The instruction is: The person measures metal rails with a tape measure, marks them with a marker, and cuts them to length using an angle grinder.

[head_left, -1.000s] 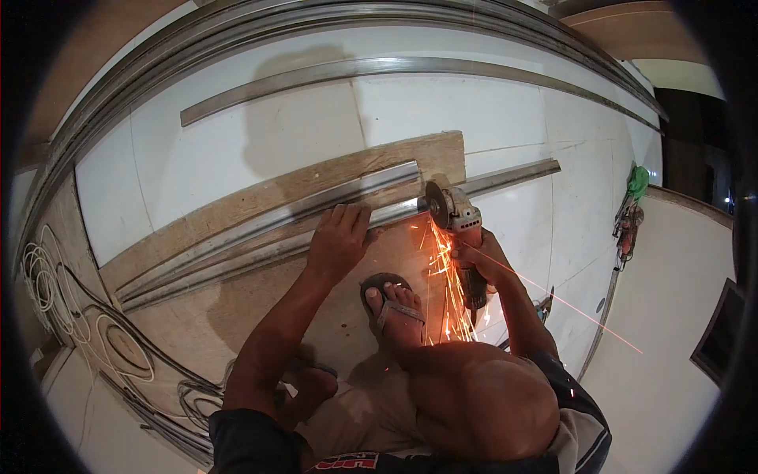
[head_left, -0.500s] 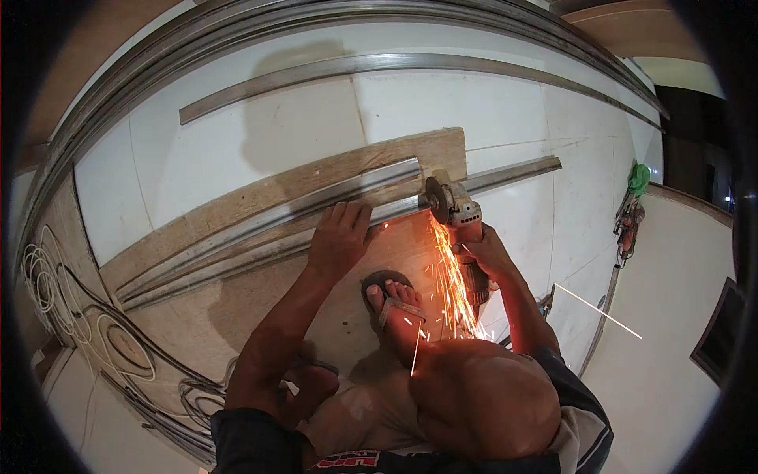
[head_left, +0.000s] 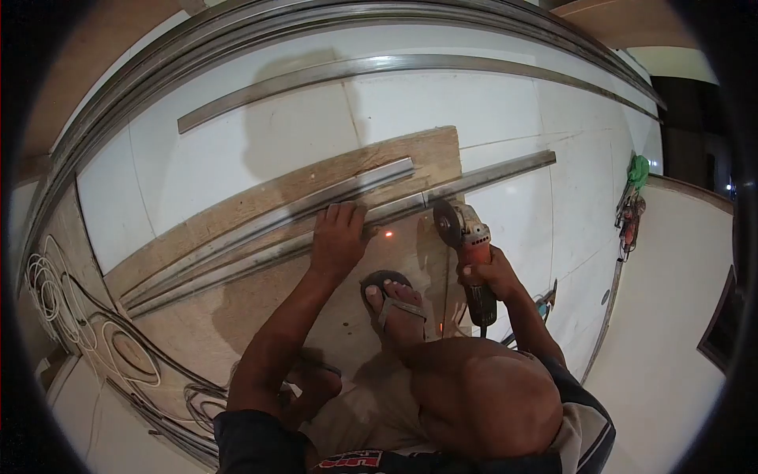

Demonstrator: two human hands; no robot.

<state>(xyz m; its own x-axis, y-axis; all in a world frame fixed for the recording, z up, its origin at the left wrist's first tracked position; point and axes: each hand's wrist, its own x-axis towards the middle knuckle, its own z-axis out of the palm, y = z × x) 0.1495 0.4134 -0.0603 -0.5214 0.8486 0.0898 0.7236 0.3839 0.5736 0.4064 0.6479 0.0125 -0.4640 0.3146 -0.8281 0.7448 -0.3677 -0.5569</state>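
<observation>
My left hand (head_left: 341,233) presses down on a long metal bar (head_left: 260,257) lying on a wooden board (head_left: 300,178), its fingers bent over the metal. A shorter-ended metal profile (head_left: 387,171) lies just above it. My right hand (head_left: 491,272) is wrapped round the orange and black body of an angle grinder (head_left: 477,251). The grinder's disc is just below and right of a thin dark cut line across the bar, apart from the metal. Right of that line, a bar section (head_left: 505,170) extends past the board.
My sandaled foot (head_left: 399,312) is on the board's near side. Coiled cables (head_left: 130,355) lie at left. Another metal strip (head_left: 379,65) and long stacked bars (head_left: 316,25) curve across the back. A tool with green cloth (head_left: 638,175) lies at right.
The grinder in my right hand has moved down and right, away from the bar. The stream of sparks has stopped, leaving small glowing spots. My left hand has stayed nearly in place.
</observation>
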